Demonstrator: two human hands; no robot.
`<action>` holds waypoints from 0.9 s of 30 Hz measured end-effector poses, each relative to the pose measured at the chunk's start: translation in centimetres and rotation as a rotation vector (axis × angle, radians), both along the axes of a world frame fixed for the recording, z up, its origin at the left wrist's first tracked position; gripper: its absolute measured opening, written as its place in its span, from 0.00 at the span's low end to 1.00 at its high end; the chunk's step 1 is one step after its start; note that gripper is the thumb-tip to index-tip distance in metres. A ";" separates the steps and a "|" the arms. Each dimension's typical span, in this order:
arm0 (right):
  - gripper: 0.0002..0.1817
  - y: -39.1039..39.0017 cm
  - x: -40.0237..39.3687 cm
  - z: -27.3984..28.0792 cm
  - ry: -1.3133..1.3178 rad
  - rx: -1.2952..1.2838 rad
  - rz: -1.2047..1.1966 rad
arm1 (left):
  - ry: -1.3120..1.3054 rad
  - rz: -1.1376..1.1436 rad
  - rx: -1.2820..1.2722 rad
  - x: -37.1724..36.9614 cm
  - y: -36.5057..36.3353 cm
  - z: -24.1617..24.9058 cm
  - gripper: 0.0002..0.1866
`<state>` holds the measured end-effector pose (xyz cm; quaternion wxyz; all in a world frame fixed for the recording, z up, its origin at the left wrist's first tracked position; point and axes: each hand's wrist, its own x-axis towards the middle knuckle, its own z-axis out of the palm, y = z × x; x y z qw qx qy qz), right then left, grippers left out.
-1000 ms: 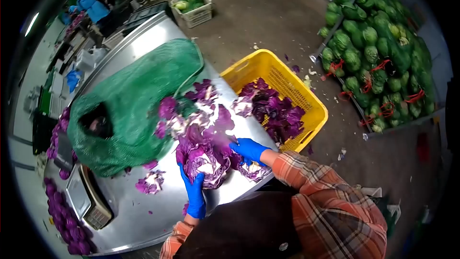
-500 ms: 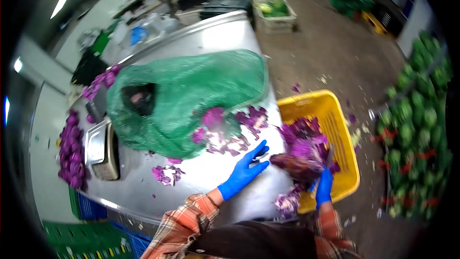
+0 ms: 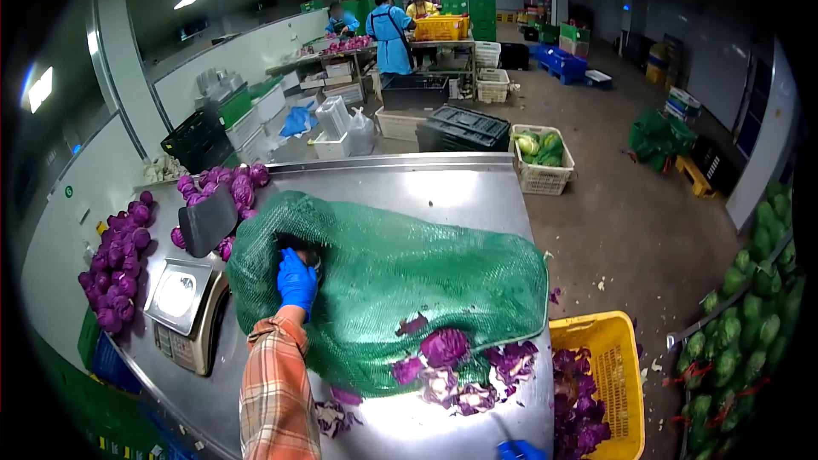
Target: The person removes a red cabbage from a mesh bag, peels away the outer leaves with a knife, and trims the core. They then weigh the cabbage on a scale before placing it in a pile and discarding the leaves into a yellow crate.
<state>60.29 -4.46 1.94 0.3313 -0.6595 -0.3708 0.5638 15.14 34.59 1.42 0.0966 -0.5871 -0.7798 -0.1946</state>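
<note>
My left hand (image 3: 297,278), in a blue glove, reaches to the dark opening of a green mesh bag (image 3: 409,273) lying across the steel table (image 3: 383,183). Its fingers are pressed around a brownish thing at the opening, too hidden to name. At the bottom edge of the view, my right hand (image 3: 520,450), also blue-gloved, shows only in part, near what looks like a thin dark blade; its grip is unclear. A purple cabbage (image 3: 445,347) and loose purple leaves (image 3: 511,365) lie by the bag's near edge.
A scale (image 3: 192,315) stands left of the bag, near piled purple cabbages (image 3: 119,264). The yellow crate (image 3: 626,375) with purple leaves is at the right. Green vegetables (image 3: 733,332) fill the far right. Several people work at the back beside a yellow bin (image 3: 441,28).
The view has lifted toward the room. My left hand has moved to the bag's opening. My right hand has left the yellow crate, and the dark purple leafy mass there is out of it.
</note>
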 end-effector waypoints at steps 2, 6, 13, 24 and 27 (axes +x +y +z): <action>0.12 1.8 -3.5 0.3 0.077 -0.101 0.118 | -0.074 0.078 -0.145 -1.2 3.3 -0.3 0.36; 0.14 6.4 -9.2 -3.9 0.335 -0.210 0.007 | 0.225 -0.038 -0.290 -2.2 6.5 0.0 0.35; 0.14 9.1 -12.6 -8.8 0.378 -0.216 -0.194 | 0.284 -0.167 -0.360 -2.8 5.0 0.6 0.32; 0.14 -1.4 2.8 -10.8 0.384 -0.181 -0.787 | -0.014 -0.794 0.045 1.7 -6.0 -0.6 0.20; 0.17 -1.2 3.2 -6.0 0.203 -0.149 -0.943 | -0.034 -0.636 0.213 3.9 -5.7 2.8 0.33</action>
